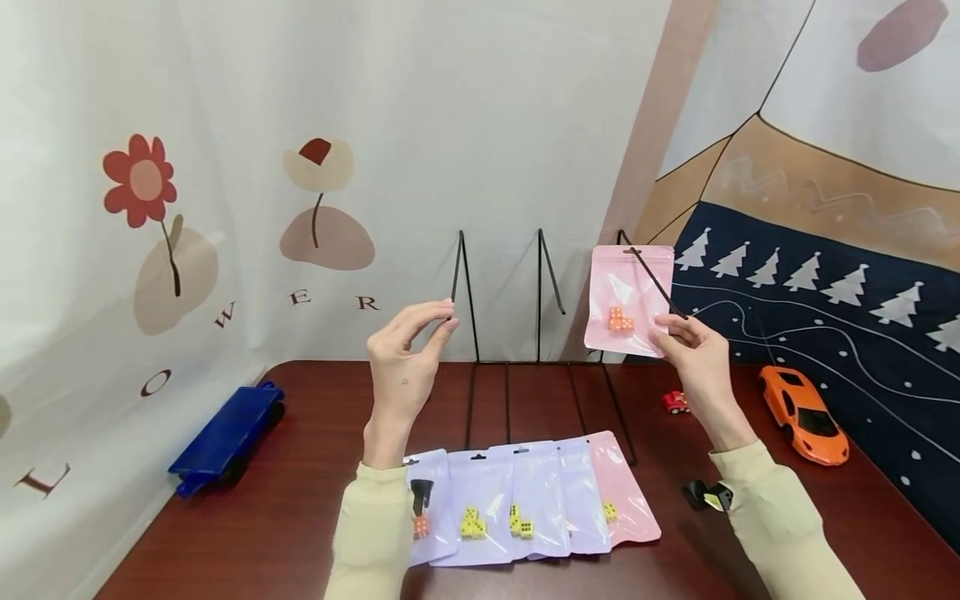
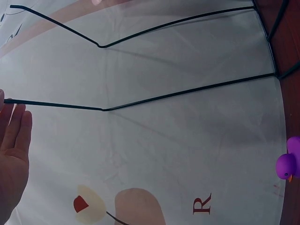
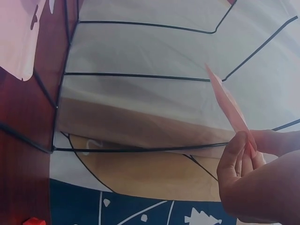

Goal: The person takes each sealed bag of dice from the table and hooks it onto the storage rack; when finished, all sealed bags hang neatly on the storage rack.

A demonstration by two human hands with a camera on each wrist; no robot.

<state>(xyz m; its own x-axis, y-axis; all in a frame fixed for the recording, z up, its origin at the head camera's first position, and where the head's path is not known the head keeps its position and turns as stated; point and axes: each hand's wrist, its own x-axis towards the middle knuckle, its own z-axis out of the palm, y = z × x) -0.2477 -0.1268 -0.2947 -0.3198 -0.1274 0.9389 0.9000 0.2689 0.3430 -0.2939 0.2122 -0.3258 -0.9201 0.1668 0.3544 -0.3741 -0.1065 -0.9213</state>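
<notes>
A black wire rack [image 1: 539, 300] with three hooks stands against the curtain. My left hand [image 1: 405, 358] pinches the front end of the left hook [image 2: 56, 104] between thumb and fingertips. On the right, my right hand [image 1: 697, 358] pinches the lower right corner of a pink zip bag [image 1: 603, 283], also seen edge-on as the pink bag [image 3: 226, 101] in the right wrist view. Orange dice [image 1: 619, 320] show through its front. The right hook [image 1: 654, 279] passes through the hole at the bag's top and reaches out over my right hand.
Overlapping lilac bags [image 1: 480, 467] and a pink bag [image 1: 633, 508], with dice inside, lie in front of the rack. Around them are a blue toy trailer [image 1: 225, 437], red toy car [image 1: 675, 402], orange toy car [image 1: 806, 417], small black-and-yellow toy [image 1: 705, 496] and purple duck [image 2: 287, 166].
</notes>
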